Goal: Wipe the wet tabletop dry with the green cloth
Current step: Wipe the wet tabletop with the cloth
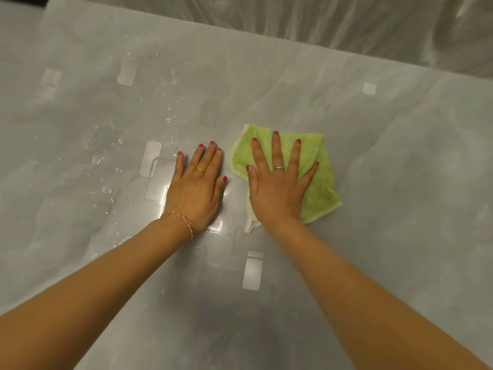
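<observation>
Water droplets (102, 158) lay scattered over the left part of the grey tabletop (400, 169), running from the upper left of the frame down toward the middle left, with the largest beads at mid-height near the left hand. Several pale rectangular tape patches (150, 158) showed on the glossy surface, one just left of the left hand's fingers and another in the lower centre between the two forearms.

The left hand (196, 192) rested palm down, flat on the bare tabletop at centre frame, its fingers straight and close together, holding nothing. A gold ring (200, 170) sat on one finger and a braided bracelet (179, 218) circled the wrist.

Just to its right, apart from it by a narrow strip of table, lay the green cloth (318, 182), rumpled and partly folded, right of centre. The right hand (277, 190) pressed flat on top of it, fingers spread wide and straight, not curled around the fabric. The cloth reached past the fingertips toward the top of the frame and stuck out to the right of the little finger; a pale edge of it showed below the heel of the palm. A thin ring (279, 168) sat on that hand.

Crinkled clear plastic sheeting (346, 20) ran beyond the table's far edge across the upper right.
</observation>
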